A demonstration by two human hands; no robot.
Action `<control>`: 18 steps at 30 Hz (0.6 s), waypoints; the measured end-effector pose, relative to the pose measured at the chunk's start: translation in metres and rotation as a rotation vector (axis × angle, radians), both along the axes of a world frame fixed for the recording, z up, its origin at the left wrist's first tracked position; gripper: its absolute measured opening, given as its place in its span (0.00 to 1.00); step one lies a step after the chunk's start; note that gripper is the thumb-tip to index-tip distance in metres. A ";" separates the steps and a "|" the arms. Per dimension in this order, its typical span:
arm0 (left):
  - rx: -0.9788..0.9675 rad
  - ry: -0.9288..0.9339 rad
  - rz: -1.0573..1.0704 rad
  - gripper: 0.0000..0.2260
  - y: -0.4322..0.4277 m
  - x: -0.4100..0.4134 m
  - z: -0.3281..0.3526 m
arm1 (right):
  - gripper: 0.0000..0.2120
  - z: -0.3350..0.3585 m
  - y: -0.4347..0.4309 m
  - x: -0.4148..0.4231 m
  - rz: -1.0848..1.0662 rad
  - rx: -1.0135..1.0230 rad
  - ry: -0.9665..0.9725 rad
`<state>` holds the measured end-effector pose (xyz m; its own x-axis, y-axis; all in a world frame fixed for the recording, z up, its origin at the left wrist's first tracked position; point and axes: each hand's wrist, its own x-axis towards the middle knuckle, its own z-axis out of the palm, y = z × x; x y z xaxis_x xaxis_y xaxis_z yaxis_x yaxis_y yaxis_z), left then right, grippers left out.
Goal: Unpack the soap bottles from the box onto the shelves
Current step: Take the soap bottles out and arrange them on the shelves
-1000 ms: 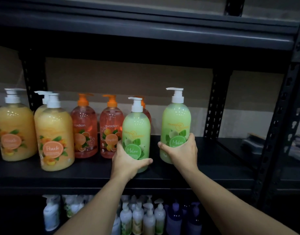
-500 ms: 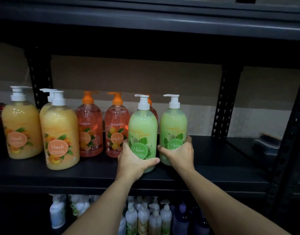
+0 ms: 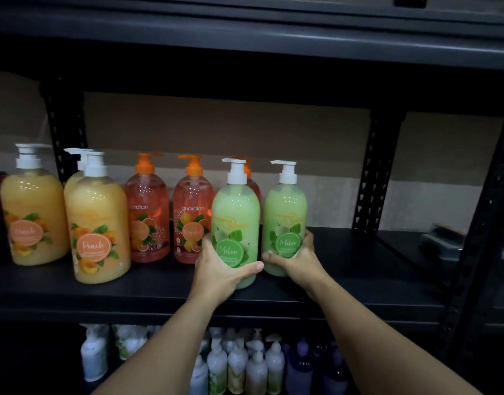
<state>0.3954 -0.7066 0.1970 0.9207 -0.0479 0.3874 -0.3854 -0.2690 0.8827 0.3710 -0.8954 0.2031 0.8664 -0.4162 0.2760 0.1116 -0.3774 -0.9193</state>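
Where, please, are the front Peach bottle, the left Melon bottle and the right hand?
front Peach bottle (image 3: 98, 202): head view, yellow body above the label.
left Melon bottle (image 3: 235, 205): head view, green body above the label.
right hand (image 3: 298, 260): head view, its back.

Two melon soap bottles held upright on shelf.
Left hand (image 3: 216, 273) gripped the near melon bottle (image 3: 235, 223); right hand (image 3: 298, 259) gripped the far melon bottle (image 3: 285, 215), both on the black shelf (image 3: 159, 292).

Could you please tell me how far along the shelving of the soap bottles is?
Done: peach bottles and orange bottles stand on the shelf. In hand: the left hand grips the nearer melon bottle, the right hand the farther melon bottle, both apparently resting on the shelf. Left: releasing them; the box is out of view, so remaining stock is unknown.
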 end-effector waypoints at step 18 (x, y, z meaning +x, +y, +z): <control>0.018 -0.010 -0.085 0.47 -0.001 0.000 0.000 | 0.48 0.001 0.005 -0.003 -0.013 -0.104 -0.014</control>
